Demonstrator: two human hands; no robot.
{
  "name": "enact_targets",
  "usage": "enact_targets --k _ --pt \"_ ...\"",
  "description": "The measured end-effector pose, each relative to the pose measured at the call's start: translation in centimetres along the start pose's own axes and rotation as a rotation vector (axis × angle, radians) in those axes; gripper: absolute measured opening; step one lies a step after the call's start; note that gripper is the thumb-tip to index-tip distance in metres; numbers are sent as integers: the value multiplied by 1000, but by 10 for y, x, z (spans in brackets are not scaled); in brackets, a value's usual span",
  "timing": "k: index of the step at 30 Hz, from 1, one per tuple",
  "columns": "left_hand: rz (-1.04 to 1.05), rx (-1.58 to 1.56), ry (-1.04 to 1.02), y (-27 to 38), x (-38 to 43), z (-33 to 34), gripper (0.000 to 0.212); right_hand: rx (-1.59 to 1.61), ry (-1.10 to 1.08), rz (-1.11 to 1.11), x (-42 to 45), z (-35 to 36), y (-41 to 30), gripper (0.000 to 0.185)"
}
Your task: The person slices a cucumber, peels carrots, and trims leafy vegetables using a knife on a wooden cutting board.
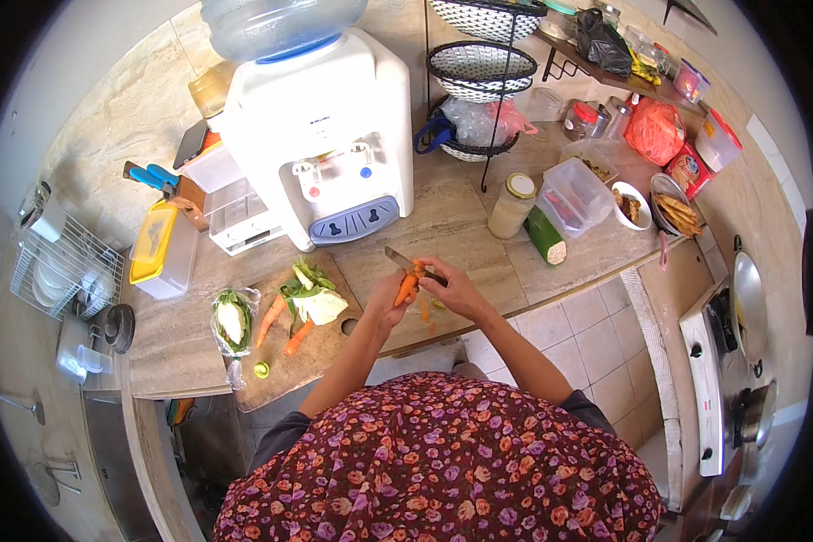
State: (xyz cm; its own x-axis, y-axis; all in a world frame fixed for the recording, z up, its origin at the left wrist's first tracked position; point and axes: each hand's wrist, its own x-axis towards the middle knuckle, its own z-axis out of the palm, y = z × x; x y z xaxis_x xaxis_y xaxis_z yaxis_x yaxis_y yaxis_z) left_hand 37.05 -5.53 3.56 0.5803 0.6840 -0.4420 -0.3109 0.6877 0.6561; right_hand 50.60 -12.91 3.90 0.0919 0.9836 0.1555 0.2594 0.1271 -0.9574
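Near the counter's front edge my left hand (390,298) is closed around an orange carrot (406,289). My right hand (451,290) grips a knife (400,257), its blade pointing up and left, just over the carrot's upper end. Orange peelings (425,313) lie on the counter below the hands. To the left, a wooden cutting board (278,379) bears whole carrots (271,321), a cauliflower (320,306) with green leaves, and a small green piece (261,370) that may be a lime. A vegetable in clear plastic (232,322) overlaps the board's left side.
A white water dispenser (325,101) stands behind the hands. Rightward are a glass jar (513,206), a cut green vegetable (545,237), a plastic container (576,196) and a white bowl (631,206). A knife block (188,200) and dish rack (68,264) stand left; a stove (708,379) is far right.
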Motion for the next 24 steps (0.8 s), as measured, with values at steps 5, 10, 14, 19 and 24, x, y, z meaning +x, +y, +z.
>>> enact_targets --k 5,10,14,19,24 --pt "-12 12 24 -4 4 -3 24 59 -98 79 3 -8 -16 35" --pt "-33 -8 -28 -2 9 2 24 134 -3 6 7 -7 -7 29" --pt "-59 28 -189 -7 13 2 24 -51 11 75 10 -22 19 34" --pt "337 532 61 -11 9 17 26 339 -51 461 2 -40 8 31" --pt "402 409 186 -4 7 13 27 604 -92 542 -6 -43 5 24"
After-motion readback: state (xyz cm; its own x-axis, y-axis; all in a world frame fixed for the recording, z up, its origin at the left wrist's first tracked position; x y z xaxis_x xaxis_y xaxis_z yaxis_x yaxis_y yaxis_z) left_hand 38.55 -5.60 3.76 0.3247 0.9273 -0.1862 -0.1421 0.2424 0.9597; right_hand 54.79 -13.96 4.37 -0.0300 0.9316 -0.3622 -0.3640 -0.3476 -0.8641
